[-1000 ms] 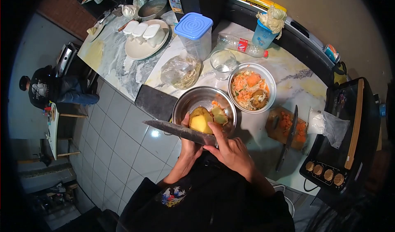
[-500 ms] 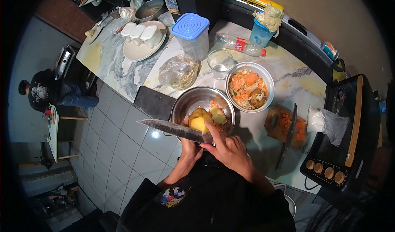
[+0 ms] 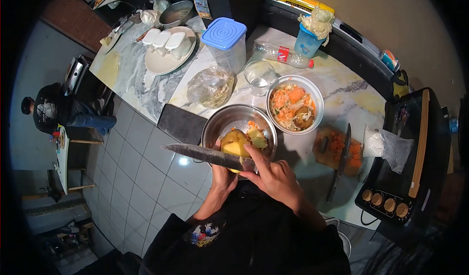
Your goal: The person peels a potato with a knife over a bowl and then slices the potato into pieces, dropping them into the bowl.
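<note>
The right hand [image 3: 279, 183] has its fingers closed on a broad knife [image 3: 212, 155], index finger reaching past the heel of the blade to the potato [image 3: 235, 144], while the left hand [image 3: 223, 178] grips that potato, its fingers partly hidden behind the blade. The potato is over the steel bowl [image 3: 218, 119] at the table's near edge, brown skin on its far side and bare yellow flesh next to the blade. Peeling appears to be the step in hand; the next move seems to call for a steady left grip, the skinned patch turned aside and the left fingers kept clear of the edge. Inside the steel bowl lie peelings [image 3: 258, 139] and small orange bits. To its right, toward the table's near right corner, a chopping board [image 3: 328, 163] carries chopped orange pieces and a second knife [image 3: 342, 166]. Just beyond the steel bowl, a white bowl [image 3: 320, 105] holds orange and pale shreds, an orange chunk and a brown lump. Farther off stand a clear glass [image 3: 259, 77], contents hard to tell, and a plastic bag [image 3: 212, 87] of pale strands. Toward the table's back edge are a blue-lidded container [image 3: 224, 33], a bottle [image 3: 273, 53] on its side and a blue cup [image 3: 307, 43] with pale leaves sticking out.
</note>
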A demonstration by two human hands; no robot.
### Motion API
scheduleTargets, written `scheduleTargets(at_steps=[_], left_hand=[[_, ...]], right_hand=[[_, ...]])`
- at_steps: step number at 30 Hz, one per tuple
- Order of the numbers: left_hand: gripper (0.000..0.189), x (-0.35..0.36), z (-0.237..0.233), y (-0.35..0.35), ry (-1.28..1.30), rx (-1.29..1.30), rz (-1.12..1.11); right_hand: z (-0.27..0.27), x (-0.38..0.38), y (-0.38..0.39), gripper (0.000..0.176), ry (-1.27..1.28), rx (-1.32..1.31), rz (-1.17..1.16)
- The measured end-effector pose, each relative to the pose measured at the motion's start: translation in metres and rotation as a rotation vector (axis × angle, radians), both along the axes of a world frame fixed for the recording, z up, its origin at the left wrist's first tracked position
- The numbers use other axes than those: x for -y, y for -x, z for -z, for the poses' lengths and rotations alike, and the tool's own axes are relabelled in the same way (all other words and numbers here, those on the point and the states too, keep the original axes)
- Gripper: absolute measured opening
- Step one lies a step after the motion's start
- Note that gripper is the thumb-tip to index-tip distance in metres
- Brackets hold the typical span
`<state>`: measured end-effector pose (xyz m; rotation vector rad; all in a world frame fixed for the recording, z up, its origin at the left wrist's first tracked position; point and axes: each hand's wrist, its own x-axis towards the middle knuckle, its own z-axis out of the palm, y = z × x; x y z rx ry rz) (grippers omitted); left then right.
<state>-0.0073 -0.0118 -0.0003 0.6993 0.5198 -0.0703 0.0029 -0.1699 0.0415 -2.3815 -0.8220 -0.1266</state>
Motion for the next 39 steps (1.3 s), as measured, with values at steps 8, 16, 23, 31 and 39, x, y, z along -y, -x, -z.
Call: scheduleTargets(at_steps=[8, 16, 23, 31, 39], left_hand=[[0.051, -0.007, 0.001, -0.001, 0.036, 0.015, 0.056], [0.047, -0.007, 0.004, 0.0, 0.031, 0.025, 0.069], [0.047, -0.008, 0.004, 0.0, 0.012, 0.026, 0.091], [0.049, -0.006, 0.0, 0.0, 0.037, 0.006, 0.098], [0.047, 0.0, -0.006, 0.0, -0.01, -0.03, 0.087]], right_hand=[[-0.003, 0.001, 0.002, 0.065, -0.037, -0.036, 0.002], [-0.003, 0.002, 0.0, 0.065, -0.023, -0.019, 0.02], [-0.002, 0.001, 0.0, 0.065, -0.044, -0.063, 0.012], [-0.002, 0.002, 0.003, 0.065, -0.084, -0.094, 0.003], [-0.002, 0.002, -0.001, 0.067, -0.103, -0.086, 0.021]])
